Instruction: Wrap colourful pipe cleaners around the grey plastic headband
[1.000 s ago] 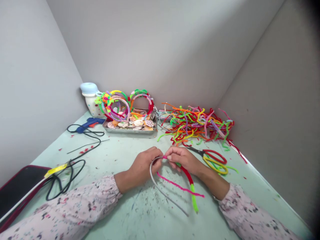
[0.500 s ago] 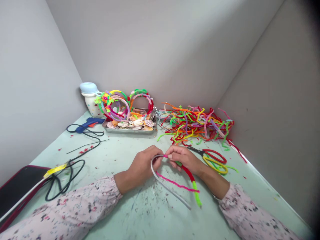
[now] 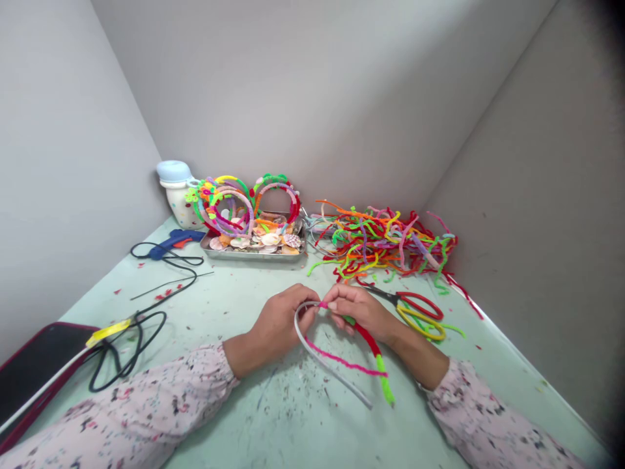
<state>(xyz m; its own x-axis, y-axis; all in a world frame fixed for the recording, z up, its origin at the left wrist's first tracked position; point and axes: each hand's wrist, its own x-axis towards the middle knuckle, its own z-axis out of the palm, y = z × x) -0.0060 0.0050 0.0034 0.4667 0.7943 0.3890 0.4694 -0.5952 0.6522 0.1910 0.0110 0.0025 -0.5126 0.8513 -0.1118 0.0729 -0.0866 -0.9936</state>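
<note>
My left hand (image 3: 280,320) grips the top of a grey headband (image 3: 328,373), fingers closed round it. My right hand (image 3: 361,309) pinches the same headband just to the right, where a pink pipe cleaner (image 3: 344,361) is wound on. The pink strand trails loose down to the right. The headband's right side is covered in red (image 3: 367,339) and green (image 3: 385,389) pipe cleaner. Both wrists rest on the pale green table (image 3: 234,299).
Red and yellow scissors (image 3: 415,312) lie just right of my hands. A heap of coloured pipe cleaners (image 3: 381,244) lies behind. A metal tray (image 3: 254,253) holds shells and finished headbands (image 3: 244,202). A blue glue gun (image 3: 173,242), its black cable (image 3: 146,312) and a white jar (image 3: 178,192) are at left.
The loose pink strand and the headband's lower ends have shifted slightly as my fingers work at the top. The hands stay in the same place.
</note>
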